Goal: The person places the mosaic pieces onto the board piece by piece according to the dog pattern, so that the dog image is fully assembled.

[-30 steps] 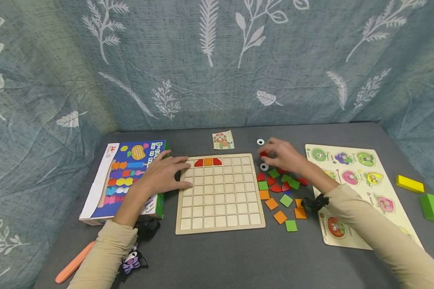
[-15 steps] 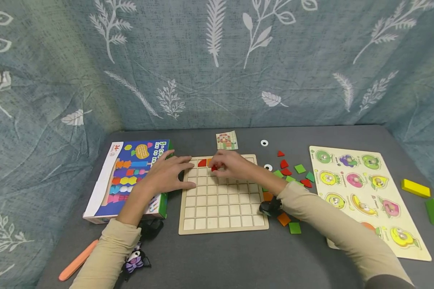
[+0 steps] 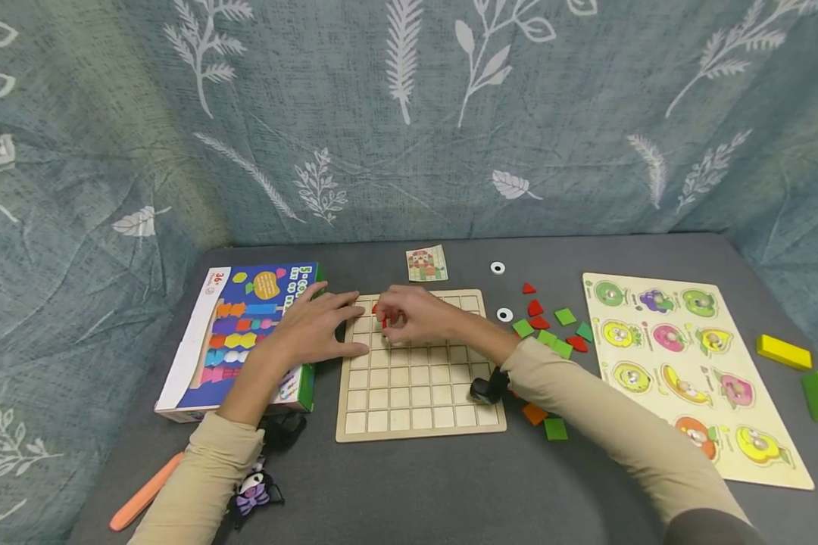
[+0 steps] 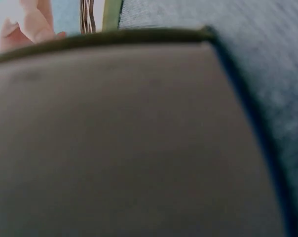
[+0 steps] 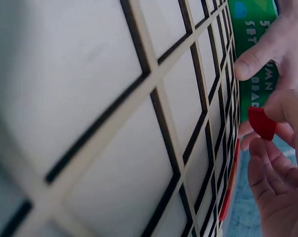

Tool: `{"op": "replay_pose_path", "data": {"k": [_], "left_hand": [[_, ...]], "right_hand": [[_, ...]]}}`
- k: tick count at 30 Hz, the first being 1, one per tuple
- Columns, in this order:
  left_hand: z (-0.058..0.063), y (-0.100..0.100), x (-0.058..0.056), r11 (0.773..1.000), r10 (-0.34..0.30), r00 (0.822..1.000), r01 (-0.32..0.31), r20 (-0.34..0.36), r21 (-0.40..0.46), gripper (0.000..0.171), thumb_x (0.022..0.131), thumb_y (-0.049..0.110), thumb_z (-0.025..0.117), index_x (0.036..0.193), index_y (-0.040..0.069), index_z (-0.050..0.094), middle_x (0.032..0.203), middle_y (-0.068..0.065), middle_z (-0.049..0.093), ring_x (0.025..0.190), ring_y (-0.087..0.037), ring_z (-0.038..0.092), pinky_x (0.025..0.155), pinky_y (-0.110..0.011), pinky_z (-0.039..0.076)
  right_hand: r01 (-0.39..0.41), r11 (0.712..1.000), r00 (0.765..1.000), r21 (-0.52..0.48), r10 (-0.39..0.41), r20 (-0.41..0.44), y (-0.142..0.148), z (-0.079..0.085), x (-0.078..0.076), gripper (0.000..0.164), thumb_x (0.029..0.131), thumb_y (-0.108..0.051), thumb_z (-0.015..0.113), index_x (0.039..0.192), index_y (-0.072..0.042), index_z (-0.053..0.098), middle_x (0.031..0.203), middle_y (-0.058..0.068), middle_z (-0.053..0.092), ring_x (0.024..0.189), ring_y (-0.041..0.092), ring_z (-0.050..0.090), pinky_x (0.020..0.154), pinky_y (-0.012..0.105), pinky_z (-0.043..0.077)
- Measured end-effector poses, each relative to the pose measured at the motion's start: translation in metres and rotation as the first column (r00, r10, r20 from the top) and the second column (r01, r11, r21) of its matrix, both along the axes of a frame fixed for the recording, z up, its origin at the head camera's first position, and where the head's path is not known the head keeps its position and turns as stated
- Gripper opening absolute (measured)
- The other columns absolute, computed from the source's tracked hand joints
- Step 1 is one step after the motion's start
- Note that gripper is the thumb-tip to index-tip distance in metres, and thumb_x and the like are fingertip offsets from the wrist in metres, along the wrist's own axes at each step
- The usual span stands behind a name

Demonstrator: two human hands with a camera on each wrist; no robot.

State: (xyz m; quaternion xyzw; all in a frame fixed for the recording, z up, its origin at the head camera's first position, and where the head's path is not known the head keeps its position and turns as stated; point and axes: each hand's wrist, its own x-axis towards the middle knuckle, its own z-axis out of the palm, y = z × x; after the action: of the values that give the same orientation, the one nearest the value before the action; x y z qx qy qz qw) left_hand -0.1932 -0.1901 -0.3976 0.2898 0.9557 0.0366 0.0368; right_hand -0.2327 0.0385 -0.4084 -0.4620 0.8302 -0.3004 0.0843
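Observation:
My right hand [image 3: 419,314] pinches a red quarter-round tile [image 5: 261,123] between thumb and fingers, over the upper left of the wooden grid board [image 3: 419,397]. In the right wrist view, red and orange tiles lie along the board's far edge, the red tile [image 5: 225,206] nearest; in the head view the right hand mostly hides this row. My left hand [image 3: 322,327] has its fingers spread, the thumb and fingertips at the board's left edge. A blurred grey-brown surface fills most of the left wrist view, with fingers [image 4: 33,24] showing at the top left.
A blue bead-set box [image 3: 252,386] lies under the left forearm. Behind the board is a small pattern card [image 3: 426,263]. To its right lie loose red, green and orange tiles [image 3: 565,316], two white rings [image 3: 497,268] and a fruit puzzle board [image 3: 644,412]. Blocks [image 3: 784,353] stand farther right.
My right hand has moved left from the loose tiles to the board's upper left, carrying a red tile. The left hand stays at the board's left edge. The head view has shifted slightly.

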Motion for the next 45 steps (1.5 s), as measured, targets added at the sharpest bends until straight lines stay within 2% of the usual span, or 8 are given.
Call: {"op": "replay_pose_path", "data": {"k": [4, 10, 17, 23, 26, 33, 40, 45], "left_hand": [[0.002, 0.000, -0.001, 1.000, 0.006, 1.000, -0.006, 0.015, -0.003, 0.075, 0.082, 0.064, 0.064, 0.138, 0.014, 0.056, 0.151, -0.012, 0.045, 0.134, -0.033, 0.049, 0.122, -0.053, 0.014], [0.004, 0.000, -0.002, 1.000, 0.002, 0.999, -0.001, 0.036, -0.024, 0.083, 0.080, 0.068, 0.062, 0.140, 0.012, 0.053, 0.152, -0.012, 0.043, 0.135, -0.033, 0.048, 0.123, -0.053, 0.012], [0.006, 0.000, -0.001, 0.998, -0.008, 0.998, 0.013, 0.070, -0.060, 0.092, 0.076, 0.072, 0.064, 0.144, 0.012, 0.048, 0.154, -0.013, 0.039, 0.138, -0.032, 0.045, 0.123, -0.055, 0.008], [0.005, 0.000, 0.001, 0.997, -0.019, 0.997, 0.024, 0.069, -0.068, 0.097, 0.074, 0.073, 0.064, 0.147, 0.011, 0.044, 0.154, -0.014, 0.039, 0.137, -0.033, 0.045, 0.123, -0.056, 0.009], [0.005, 0.000, 0.001, 0.998, -0.022, 0.998, 0.026, 0.064, -0.065, 0.100, 0.073, 0.074, 0.064, 0.148, 0.012, 0.042, 0.154, -0.014, 0.039, 0.137, -0.032, 0.046, 0.123, -0.055, 0.008], [0.006, 0.001, 0.002, 0.996, -0.030, 0.998, 0.035, 0.061, -0.079, 0.100, 0.073, 0.075, 0.064, 0.146, 0.008, 0.045, 0.154, -0.015, 0.039, 0.137, -0.033, 0.046, 0.122, -0.056, 0.008], [0.006, 0.001, 0.002, 0.996, -0.021, 0.998, 0.026, 0.055, -0.085, 0.101, 0.072, 0.074, 0.065, 0.147, 0.010, 0.042, 0.154, -0.014, 0.039, 0.137, -0.033, 0.046, 0.122, -0.056, 0.007], [0.005, 0.001, 0.001, 0.996, -0.023, 0.998, 0.027, 0.055, -0.086, 0.101, 0.072, 0.075, 0.064, 0.147, 0.011, 0.043, 0.154, -0.014, 0.039, 0.136, -0.032, 0.047, 0.122, -0.057, 0.007]], "right_hand": [[0.007, 1.000, 1.000, 0.021, -0.006, -0.012, -0.005, 0.002, 0.000, 0.011, 0.088, -0.014, 0.064, 0.098, -0.009, 0.062, 0.093, 0.006, 0.057, 0.081, 0.016, 0.056, 0.067, 0.017, 0.043], [0.010, 0.999, 0.998, 0.036, -0.008, -0.064, -0.011, 0.001, 0.001, 0.010, 0.089, -0.017, 0.066, 0.096, -0.011, 0.061, 0.093, 0.006, 0.058, 0.081, 0.016, 0.054, 0.068, 0.018, 0.041], [0.070, 0.994, 0.991, 0.088, -0.059, -0.122, -0.018, -0.001, 0.005, 0.011, 0.090, -0.018, 0.066, 0.098, -0.012, 0.066, 0.094, 0.003, 0.061, 0.077, 0.012, 0.046, 0.067, 0.020, 0.038], [0.103, 0.986, 0.982, 0.131, -0.080, -0.169, -0.024, -0.005, 0.010, 0.007, 0.092, -0.018, 0.066, 0.096, -0.012, 0.068, 0.095, 0.003, 0.064, 0.079, 0.015, 0.051, 0.066, 0.021, 0.043], [0.119, 0.982, 0.974, 0.144, -0.088, -0.207, -0.026, -0.005, 0.012, 0.008, 0.092, -0.020, 0.067, 0.094, -0.013, 0.070, 0.098, 0.003, 0.067, 0.082, 0.017, 0.056, 0.067, 0.023, 0.046], [0.132, 0.965, 0.933, 0.226, -0.044, -0.357, -0.029, -0.002, 0.015, 0.014, 0.091, -0.027, 0.068, 0.096, -0.016, 0.075, 0.109, 0.000, 0.070, 0.088, 0.017, 0.059, 0.074, 0.024, 0.050], [0.085, 0.970, 0.943, 0.226, -0.005, -0.331, -0.032, 0.001, 0.015, 0.015, 0.090, -0.024, 0.069, 0.096, -0.012, 0.076, 0.106, 0.001, 0.072, 0.089, 0.018, 0.059, 0.076, 0.025, 0.049], [0.063, 0.955, 0.947, 0.291, 0.034, -0.319, -0.031, 0.004, 0.014, 0.020, 0.093, -0.026, 0.065, 0.102, -0.012, 0.077, 0.116, 0.002, 0.071, 0.098, 0.020, 0.061, 0.083, 0.028, 0.052]]}}
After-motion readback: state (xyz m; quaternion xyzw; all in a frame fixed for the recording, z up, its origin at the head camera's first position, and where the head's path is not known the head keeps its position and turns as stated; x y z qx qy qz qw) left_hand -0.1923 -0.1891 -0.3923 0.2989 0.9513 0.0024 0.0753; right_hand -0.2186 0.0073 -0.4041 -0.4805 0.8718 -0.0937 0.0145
